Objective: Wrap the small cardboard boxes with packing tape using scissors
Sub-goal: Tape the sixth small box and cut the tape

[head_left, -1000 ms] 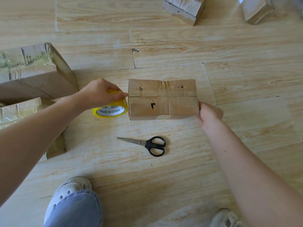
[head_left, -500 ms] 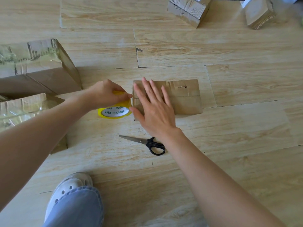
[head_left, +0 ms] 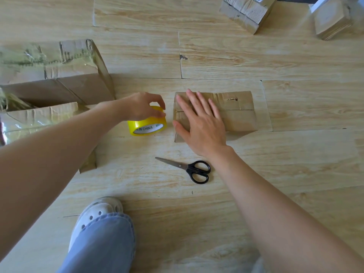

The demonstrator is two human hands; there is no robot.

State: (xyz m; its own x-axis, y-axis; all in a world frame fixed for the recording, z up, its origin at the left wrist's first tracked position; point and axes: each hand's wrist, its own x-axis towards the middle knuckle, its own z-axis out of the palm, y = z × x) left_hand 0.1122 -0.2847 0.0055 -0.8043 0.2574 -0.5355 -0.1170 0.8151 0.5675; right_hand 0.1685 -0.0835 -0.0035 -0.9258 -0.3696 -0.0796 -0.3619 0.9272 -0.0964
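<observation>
While the right grip (head_left: 201, 125) lies flat, fingers (head_left: 194, 100) straight, on the small brown cardboard box (head_left: 236, 115) on the floor (head_left: 256, 56), I see the left grip (head_left: 140, 107) pinching the yellow tape roll (head_left: 146, 126) just left of it.

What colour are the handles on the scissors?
Black, with silver blades. The scissors show best in the head view, the only one here.

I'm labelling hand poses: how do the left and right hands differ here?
The left hand curls its fingers round the yellow tape roll; the right hand lies flat, fingers straight. The left hand grips from above beside the small cardboard box; the right hand presses on that box's top. Both are bare, and neither touches the scissors.
</observation>
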